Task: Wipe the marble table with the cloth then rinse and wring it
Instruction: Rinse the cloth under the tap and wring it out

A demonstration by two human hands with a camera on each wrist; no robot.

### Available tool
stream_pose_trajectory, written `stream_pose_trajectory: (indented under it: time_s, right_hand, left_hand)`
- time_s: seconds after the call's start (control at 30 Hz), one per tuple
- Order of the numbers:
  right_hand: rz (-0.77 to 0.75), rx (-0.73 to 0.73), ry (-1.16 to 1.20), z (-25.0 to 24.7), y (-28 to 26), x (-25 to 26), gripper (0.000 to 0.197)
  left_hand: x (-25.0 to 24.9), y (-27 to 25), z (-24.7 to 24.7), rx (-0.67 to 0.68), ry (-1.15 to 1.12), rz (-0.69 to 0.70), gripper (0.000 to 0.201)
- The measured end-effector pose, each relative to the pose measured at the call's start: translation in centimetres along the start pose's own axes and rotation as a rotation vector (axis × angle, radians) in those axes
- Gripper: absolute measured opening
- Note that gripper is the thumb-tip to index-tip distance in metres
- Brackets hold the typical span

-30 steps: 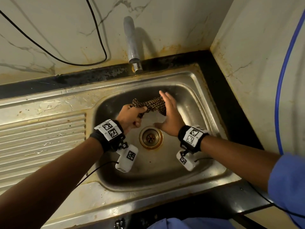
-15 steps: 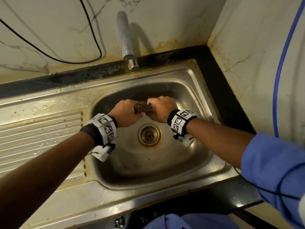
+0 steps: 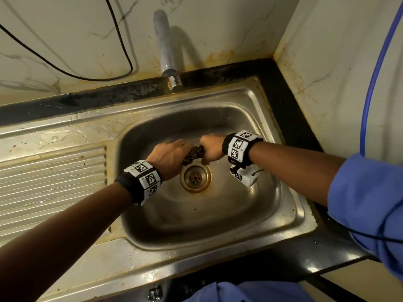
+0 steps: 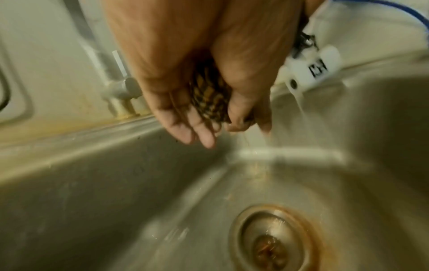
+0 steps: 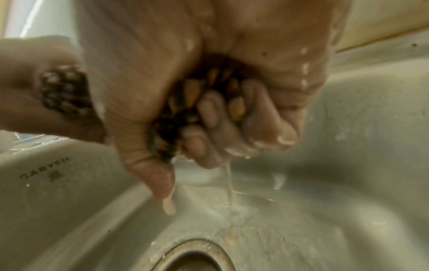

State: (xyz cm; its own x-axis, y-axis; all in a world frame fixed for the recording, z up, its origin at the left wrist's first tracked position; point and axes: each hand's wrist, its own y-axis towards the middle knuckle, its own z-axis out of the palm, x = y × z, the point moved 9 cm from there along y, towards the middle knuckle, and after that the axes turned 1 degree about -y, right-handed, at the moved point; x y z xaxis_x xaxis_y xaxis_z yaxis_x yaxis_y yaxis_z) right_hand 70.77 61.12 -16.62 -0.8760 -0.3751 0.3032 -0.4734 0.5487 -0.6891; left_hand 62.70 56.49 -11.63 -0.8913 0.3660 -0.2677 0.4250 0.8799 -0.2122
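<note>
A dark brown checked cloth, twisted into a short rope, hangs over the steel sink just behind the drain. My left hand grips its left end and my right hand grips its right end, fists almost touching. In the left wrist view the cloth shows between palm and fingers. The right wrist view has the fingers curled tight round the wet cloth, and a thin stream of water runs from the fist into the basin.
The tap spout stands on the back wall above the basin, no water coming from it. A ribbed drainboard lies to the left. A black cable hangs on the wall, a blue hose on the right. Black counter edge surrounds the sink.
One second ago my right hand lay flat against the loose cloth. It has since closed round it, and both fists have twisted the cloth into a tight roll over the drain.
</note>
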Motion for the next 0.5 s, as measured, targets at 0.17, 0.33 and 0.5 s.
stream_pose_trajectory:
  time_s: [0.17, 0.33, 0.5]
  right_hand:
    - [-0.05, -0.356, -0.122, -2.9, -1.0, 0.0, 0.013]
    - [-0.182, -0.521, -0.099, -4.1, -2.6, 0.7, 0.027]
    - [-0.279, -0.599, -0.234, -4.7, -4.2, 2.8, 0.033]
  left_hand:
    - [0.7, -0.9, 2.8, 0.324, -0.742, -0.284, 0.078]
    - [1.0, -1.7, 3.4, 0.436, -1.485, -0.511, 0.063]
    - [-0.3, -0.8, 3.9, 0.46, -1.637, -0.471, 0.047]
